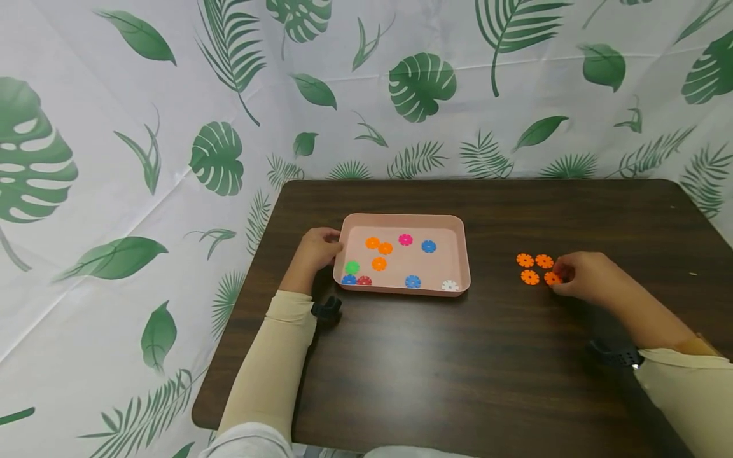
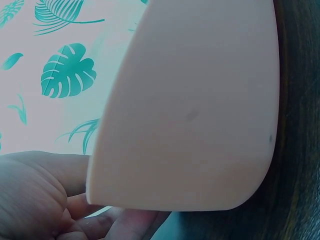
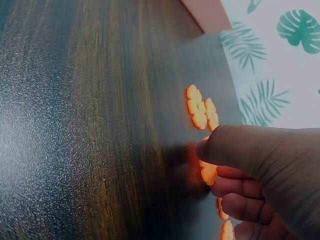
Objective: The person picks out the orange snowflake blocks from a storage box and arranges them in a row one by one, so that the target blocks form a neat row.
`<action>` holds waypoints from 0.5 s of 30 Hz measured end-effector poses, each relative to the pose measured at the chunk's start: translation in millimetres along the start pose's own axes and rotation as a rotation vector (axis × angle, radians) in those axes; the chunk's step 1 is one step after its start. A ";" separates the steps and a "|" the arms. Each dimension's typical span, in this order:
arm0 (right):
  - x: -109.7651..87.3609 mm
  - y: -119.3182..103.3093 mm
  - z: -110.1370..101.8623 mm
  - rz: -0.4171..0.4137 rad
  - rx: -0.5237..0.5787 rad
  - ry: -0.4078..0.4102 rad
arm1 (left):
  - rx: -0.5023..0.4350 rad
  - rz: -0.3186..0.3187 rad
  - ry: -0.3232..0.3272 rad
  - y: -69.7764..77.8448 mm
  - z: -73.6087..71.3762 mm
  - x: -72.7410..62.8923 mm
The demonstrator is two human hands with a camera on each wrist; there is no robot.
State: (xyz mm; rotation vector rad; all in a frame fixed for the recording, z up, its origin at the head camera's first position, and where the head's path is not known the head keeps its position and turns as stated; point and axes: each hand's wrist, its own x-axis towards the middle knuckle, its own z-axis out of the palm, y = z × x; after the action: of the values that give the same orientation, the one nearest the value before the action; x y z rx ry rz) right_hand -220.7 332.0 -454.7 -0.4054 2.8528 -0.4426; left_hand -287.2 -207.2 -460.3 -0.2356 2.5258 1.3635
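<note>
A shallow pink tray (image 1: 401,290) holds small notched plastic discs: three orange, one pink disc (image 1: 405,240), one green disc (image 1: 352,268), one red, one white disc (image 1: 450,285) and three blue. My left hand (image 1: 321,247) grips the tray's left wall, which fills much of the left wrist view; some fingers are hidden behind the wall. To the right of the tray, my right hand (image 1: 586,275) pinches an orange disc (image 3: 208,173) between thumb and fingers, close above the table. Beside it lie three orange discs (image 1: 529,277), and others show past the fingers in the right wrist view.
The dark wood table (image 1: 424,369) has rounded corners. A white cloth with green leaf prints (image 1: 355,95) hangs behind it and along the left. Black bands (image 1: 615,353) sit on both wrists over beige sleeves.
</note>
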 end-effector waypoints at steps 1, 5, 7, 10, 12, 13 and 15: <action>0.2 -0.1 0.2 0.003 -0.004 0.000 | -0.001 0.001 0.000 0.2 0.0 -0.1; 0.6 -0.5 0.5 0.021 -0.009 -0.005 | -0.005 0.008 0.000 0.4 -0.3 0.2; 0.5 -0.5 0.4 0.029 -0.008 -0.006 | -0.001 0.010 0.000 0.4 -0.5 0.1; 0.2 -0.7 -0.2 0.033 -0.007 -0.006 | 0.004 0.015 0.002 0.4 -0.7 -0.5; 0.0 -0.7 -1.1 0.029 -0.008 -0.005 | 0.010 0.011 0.003 0.6 -1.0 -1.2; 0.1 -0.3 -1.6 0.026 -0.009 -0.003 | 0.013 0.008 0.003 0.6 -1.0 -1.4; 0.4 -0.1 -3.5 0.022 -0.009 0.002 | 0.021 0.001 0.004 0.8 -1.4 -1.9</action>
State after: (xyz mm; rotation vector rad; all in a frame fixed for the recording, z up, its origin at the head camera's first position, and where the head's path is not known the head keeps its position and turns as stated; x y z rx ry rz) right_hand -222.0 332.8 -451.4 -0.3746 2.8594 -0.4259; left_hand -285.8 -207.9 -458.3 -0.2335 2.5424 1.3373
